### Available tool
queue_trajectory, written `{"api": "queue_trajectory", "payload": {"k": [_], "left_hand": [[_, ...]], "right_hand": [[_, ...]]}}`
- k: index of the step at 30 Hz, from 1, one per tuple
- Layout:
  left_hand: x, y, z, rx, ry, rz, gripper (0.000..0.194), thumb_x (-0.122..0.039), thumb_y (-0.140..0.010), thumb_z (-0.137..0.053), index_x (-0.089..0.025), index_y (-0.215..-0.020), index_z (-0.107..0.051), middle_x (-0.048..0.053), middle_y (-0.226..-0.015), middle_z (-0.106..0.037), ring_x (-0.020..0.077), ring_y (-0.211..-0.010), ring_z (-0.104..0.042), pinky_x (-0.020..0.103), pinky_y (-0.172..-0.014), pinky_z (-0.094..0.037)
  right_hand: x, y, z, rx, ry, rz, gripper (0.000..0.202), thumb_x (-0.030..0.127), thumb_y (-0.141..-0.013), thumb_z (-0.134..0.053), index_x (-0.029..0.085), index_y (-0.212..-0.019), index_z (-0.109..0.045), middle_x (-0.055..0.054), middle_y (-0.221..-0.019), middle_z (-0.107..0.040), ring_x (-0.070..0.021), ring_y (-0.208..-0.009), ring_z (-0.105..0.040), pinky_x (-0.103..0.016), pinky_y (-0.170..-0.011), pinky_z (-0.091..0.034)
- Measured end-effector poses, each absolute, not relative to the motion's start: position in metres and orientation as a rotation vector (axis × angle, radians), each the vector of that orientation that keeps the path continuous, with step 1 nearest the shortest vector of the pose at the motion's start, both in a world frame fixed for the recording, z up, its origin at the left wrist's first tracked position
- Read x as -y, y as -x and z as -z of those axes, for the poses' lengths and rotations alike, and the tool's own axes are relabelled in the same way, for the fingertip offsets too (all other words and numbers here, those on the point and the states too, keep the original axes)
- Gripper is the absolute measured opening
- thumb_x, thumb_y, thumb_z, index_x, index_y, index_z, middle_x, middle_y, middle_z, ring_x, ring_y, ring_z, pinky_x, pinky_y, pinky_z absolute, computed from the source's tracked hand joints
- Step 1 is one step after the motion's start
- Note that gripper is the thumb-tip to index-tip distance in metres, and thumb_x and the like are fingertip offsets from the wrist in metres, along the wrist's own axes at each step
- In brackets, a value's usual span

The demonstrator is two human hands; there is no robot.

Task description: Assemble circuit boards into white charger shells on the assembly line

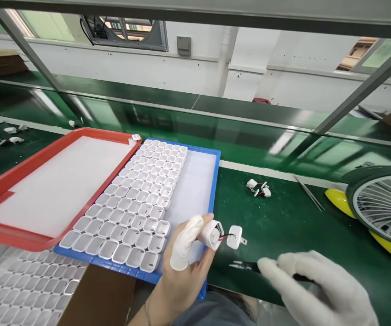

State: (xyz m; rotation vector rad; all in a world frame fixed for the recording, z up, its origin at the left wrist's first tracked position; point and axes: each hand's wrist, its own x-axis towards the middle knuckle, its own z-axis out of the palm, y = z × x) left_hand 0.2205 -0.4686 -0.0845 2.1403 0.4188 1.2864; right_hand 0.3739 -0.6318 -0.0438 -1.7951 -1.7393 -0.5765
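My left hand (185, 258), with a white cover on its thumb, grips a white charger housing (211, 234) over the right edge of the blue tray (216, 181). Red and black wires run from the housing's opening to a white plug cap (234, 237) with metal prongs, which hangs just to the right. Wearing a white glove, my right hand (317, 283) is closed around dark-handled tweezers (244, 266). Their tips point left, below the plug cap and apart from it. Rows of open white housings (127, 206) fill the left part of the blue tray.
A red tray (8, 181) with a white liner overlaps the blue tray's left side. Wired charger parts (259, 187) and another pair of tweezers (309, 193) lie on the green table (283, 226). A fan (385, 203) stands at right. More housings (28, 290) sit in a box below left.
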Motion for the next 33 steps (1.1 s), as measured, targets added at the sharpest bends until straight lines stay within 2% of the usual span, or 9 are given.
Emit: {"api": "queue_trajectory", "payload": {"k": [3, 5, 8, 12, 17, 26, 33], "left_hand": [[0.469, -0.222, 0.082, -0.409, -2.205, -1.295, 0.088, 0.003, -0.074, -0.071, -0.026, -0.147, -0.031, 0.007, -0.117, -0.068, 0.0167, -0.097, -0.069, 0.029, -0.089, -0.059], [0.469, -0.222, 0.082, -0.395, -2.228, -1.302, 0.09, 0.004, -0.074, -0.071, -0.023, -0.149, -0.028, 0.008, -0.118, -0.068, 0.0176, -0.099, -0.069, 0.029, -0.088, -0.06], [0.468, -0.221, 0.083, -0.408, -2.231, -1.29, 0.091, 0.005, -0.074, -0.071, -0.023, -0.149, -0.029, 0.009, -0.118, -0.067, 0.018, -0.1, -0.068, 0.028, -0.086, -0.06], [0.468, -0.22, 0.082, -0.452, -2.22, -1.255, 0.085, 0.002, -0.074, -0.072, -0.025, -0.146, -0.035, 0.007, -0.116, -0.067, 0.0168, -0.095, -0.07, 0.027, -0.087, -0.059], [0.47, -0.22, 0.08, -0.471, -2.189, -1.244, 0.079, 0.002, -0.075, -0.072, -0.026, -0.142, -0.041, 0.006, -0.113, -0.067, 0.0168, -0.095, -0.07, 0.027, -0.087, -0.059], [0.473, -0.218, 0.086, -0.436, -2.165, -1.243, 0.08, 0.003, -0.074, -0.071, -0.022, -0.142, -0.039, 0.008, -0.115, -0.067, 0.0181, -0.097, -0.068, 0.029, -0.086, -0.06], [0.474, -0.22, 0.076, -0.454, -2.172, -1.252, 0.074, 0.003, -0.075, -0.071, -0.028, -0.138, -0.045, 0.004, -0.112, -0.066, 0.0154, -0.098, -0.068, 0.023, -0.087, -0.059]], "right_hand": [[0.627, -0.37, 0.042, 1.846, 1.8, 0.726, 0.039, 0.005, -0.079, -0.065, 0.021, -0.115, -0.067, -0.008, -0.096, -0.063, -0.0163, -0.069, -0.055, -0.033, -0.057, -0.041], [0.622, -0.375, 0.044, 1.881, 1.771, 0.844, 0.043, 0.0, -0.076, -0.067, 0.023, -0.113, -0.068, -0.005, -0.095, -0.065, -0.0147, -0.068, -0.054, -0.032, -0.058, -0.041], [0.615, -0.385, 0.044, 1.965, 1.714, 0.906, 0.039, 0.001, -0.079, -0.066, 0.024, -0.11, -0.069, -0.002, -0.089, -0.066, -0.0125, -0.064, -0.052, -0.03, -0.057, -0.04], [0.612, -0.391, 0.036, 1.976, 1.757, 0.799, 0.031, 0.008, -0.086, -0.061, 0.02, -0.114, -0.067, -0.004, -0.09, -0.064, -0.0143, -0.066, -0.049, -0.032, -0.06, -0.037], [0.612, -0.395, 0.028, 2.067, 1.75, 0.661, 0.034, 0.017, -0.095, -0.045, 0.021, -0.124, -0.061, -0.006, -0.1, -0.061, -0.0158, -0.072, -0.051, -0.034, -0.063, -0.036], [0.61, -0.395, 0.02, 2.114, 1.805, 0.661, 0.037, 0.016, -0.089, -0.045, 0.024, -0.123, -0.06, -0.005, -0.095, -0.063, -0.017, -0.07, -0.049, -0.034, -0.061, -0.031], [0.61, -0.394, 0.019, 2.114, 1.843, 0.654, 0.041, 0.01, -0.089, -0.044, 0.027, -0.122, -0.061, -0.003, -0.093, -0.063, -0.0171, -0.068, -0.044, -0.034, -0.058, -0.024]]}}
